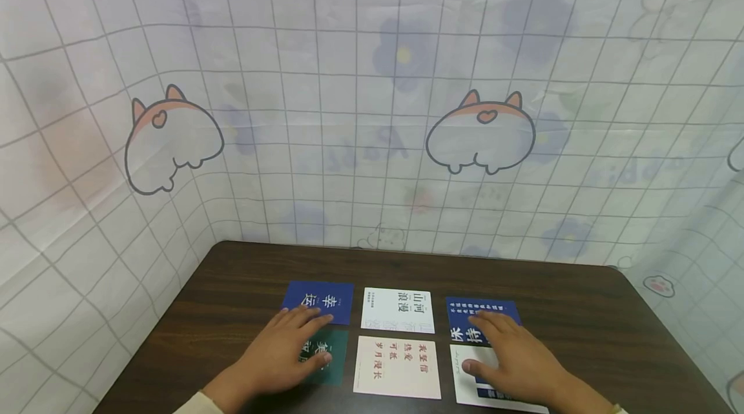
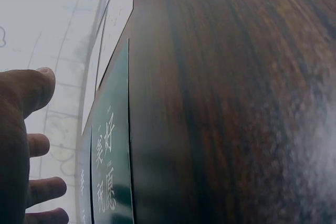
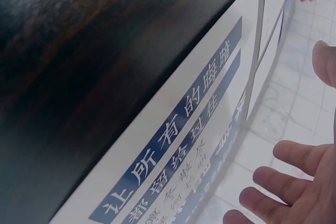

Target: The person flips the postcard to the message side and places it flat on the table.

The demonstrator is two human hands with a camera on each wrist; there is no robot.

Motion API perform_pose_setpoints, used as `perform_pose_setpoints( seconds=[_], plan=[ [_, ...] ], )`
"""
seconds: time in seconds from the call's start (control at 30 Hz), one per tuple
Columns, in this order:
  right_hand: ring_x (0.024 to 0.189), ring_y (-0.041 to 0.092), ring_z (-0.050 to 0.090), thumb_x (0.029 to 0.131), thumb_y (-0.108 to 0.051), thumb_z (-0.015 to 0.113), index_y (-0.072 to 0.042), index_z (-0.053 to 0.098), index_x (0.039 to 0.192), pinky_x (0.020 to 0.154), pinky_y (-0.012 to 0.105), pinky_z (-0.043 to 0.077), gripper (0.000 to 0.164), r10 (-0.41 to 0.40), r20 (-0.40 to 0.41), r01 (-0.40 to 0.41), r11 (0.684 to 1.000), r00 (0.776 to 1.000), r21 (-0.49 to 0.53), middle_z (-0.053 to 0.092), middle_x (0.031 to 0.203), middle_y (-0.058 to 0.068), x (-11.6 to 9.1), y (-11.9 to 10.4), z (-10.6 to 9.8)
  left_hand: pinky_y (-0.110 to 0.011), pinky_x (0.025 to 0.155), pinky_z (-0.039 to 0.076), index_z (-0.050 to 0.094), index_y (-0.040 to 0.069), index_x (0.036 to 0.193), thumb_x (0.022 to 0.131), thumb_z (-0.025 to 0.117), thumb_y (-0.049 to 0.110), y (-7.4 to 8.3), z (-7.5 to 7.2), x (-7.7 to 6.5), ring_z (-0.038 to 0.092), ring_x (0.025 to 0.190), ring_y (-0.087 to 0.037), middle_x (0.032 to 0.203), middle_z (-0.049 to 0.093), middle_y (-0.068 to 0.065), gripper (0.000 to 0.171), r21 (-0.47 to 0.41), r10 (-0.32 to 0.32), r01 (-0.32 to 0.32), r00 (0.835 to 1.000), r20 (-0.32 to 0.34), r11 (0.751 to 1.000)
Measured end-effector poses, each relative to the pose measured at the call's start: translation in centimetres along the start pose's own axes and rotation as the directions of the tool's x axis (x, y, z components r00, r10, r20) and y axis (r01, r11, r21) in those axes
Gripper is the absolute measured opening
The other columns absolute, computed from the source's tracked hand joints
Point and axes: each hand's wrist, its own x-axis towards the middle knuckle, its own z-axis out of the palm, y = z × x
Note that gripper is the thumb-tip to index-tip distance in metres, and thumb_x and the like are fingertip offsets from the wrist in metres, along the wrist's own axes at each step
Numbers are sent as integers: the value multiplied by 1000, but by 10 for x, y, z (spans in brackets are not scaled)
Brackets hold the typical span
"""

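Note:
Six printed cards lie in two rows on the dark table. My left hand (image 1: pixel 279 352) is spread over a green card (image 1: pixel 336 344), its fingers reaching toward a blue card (image 1: pixel 341 298) behind it. In the left wrist view a gap shows between that hand and the green card (image 2: pixel 113 145). Over a white card with blue bands (image 1: pixel 465 391) is my right hand (image 1: pixel 517 356), fingers extended above another blue card (image 1: pixel 502 306). The right wrist view shows those fingers apart from the banded card (image 3: pixel 173 124). Between the hands lie a white card (image 1: pixel 386 307) and a cream card with red writing (image 1: pixel 396 372). Neither hand holds anything.
The brown wood-grain table (image 1: pixel 192 323) has its back edge against a white grid-patterned curtain (image 1: pixel 349 110) printed with cartoon animals and flowers. Curtain fabric also hangs along the left and right sides.

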Motion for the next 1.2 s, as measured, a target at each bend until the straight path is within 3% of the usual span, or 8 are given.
perform_pose_setpoints(
  seconds=[0.53,1.2],
  plan=[
    [138,41,46,87,-72,64,-11,58,143,104,63,41,83,-8,27,8,1000,1000,11,51,149,15,2,-3,6,-65,113,26,52,22,150,98,56,61,3,5,3,39,143,-39,152,49,-11,65,3,-3,2,999,33,1000],
    [135,40,49,87,-71,65,-9,59,142,103,62,42,83,-81,-30,82,997,996,13,54,146,15,4,-5,16,-63,114,27,54,20,149,98,57,60,7,12,10,41,143,-36,151,50,-10,65,27,19,-20,999,30,999]
  ],
)
